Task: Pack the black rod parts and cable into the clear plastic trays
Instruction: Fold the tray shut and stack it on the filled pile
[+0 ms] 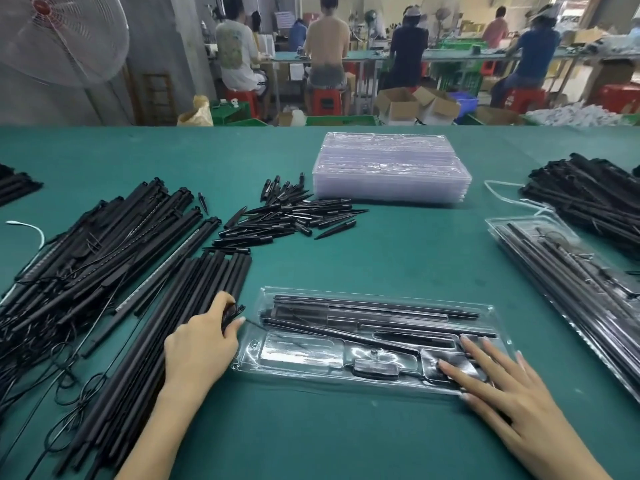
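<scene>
pressing flat with straight fingers, the right hand (498,382) rests on the near right end of the clear tray (363,344) on the green desk (311,438). the left hand (204,337) pinches a black cable (232,311) at the tray's left edge, beside the black rods (166,327)

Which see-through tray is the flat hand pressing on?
The clear tray right in front, partly filled. The right hand lies flat on its right end; the empty stack and the filled trays go untouched.
</scene>
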{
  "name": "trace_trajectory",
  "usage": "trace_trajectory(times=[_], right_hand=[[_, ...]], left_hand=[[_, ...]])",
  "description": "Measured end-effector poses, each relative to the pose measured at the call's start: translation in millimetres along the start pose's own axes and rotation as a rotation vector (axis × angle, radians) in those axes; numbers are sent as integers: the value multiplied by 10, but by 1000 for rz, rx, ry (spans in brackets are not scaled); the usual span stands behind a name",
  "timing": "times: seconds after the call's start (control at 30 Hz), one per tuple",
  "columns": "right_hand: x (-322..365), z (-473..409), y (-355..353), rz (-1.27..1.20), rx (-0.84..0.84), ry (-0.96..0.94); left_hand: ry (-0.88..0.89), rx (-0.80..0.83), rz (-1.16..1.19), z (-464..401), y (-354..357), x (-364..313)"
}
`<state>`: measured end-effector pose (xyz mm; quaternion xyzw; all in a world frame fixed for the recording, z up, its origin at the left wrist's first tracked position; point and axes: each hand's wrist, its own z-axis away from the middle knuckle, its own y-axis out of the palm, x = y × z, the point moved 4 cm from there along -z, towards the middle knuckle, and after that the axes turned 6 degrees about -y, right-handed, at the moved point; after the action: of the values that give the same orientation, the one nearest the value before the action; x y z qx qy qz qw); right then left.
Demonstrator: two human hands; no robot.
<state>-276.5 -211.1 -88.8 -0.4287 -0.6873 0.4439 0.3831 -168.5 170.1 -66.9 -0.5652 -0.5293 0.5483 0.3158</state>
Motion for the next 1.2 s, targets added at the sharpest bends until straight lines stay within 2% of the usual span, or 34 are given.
trace_trajectory(times=[0.17,0.27,0.37,0.4,0.43,0.5,0.73,0.83,0.9,0.97,1.03,1.1,1.13,1.2], right_hand=[[-25,-1,26,-26,20,5],[-28,6,27,-38,20,9],[-33,26,30,-52,23,29],[-34,27,33,-60,30,36],[-33,30,30,-64,37,41],[-42,40,27,-67,52,43],[-35,30,41,-131,101,55],[-54,19,-5,-323,113,91],[-100,22,-61,-595,-33,200],[-208,63,-108,-764,-284,472],[-294,95,-153,-568,-372,644],[-366,86,-184,-284,-248,650],[-398,77,-189,-229,-157,663],[-483,65,-190,-305,-33,726]], left_hand=[[-59,173,61,-123,-41,31],[-13,129,-14,-56,-170,16],[253,-59,36,261,-255,-342],[389,-34,82,417,-226,-541],[510,77,102,561,-149,-732],[625,261,89,734,112,-991],[622,363,-80,693,549,-1042],[623,387,-129,709,545,-1055],[613,370,-149,728,530,-1079],[583,393,-120,742,510,-1089],[560,433,-83,746,512,-1096],[546,436,-70,749,517,-1095],[543,431,-83,750,522,-1093],[544,417,-101,768,530,-1100]])
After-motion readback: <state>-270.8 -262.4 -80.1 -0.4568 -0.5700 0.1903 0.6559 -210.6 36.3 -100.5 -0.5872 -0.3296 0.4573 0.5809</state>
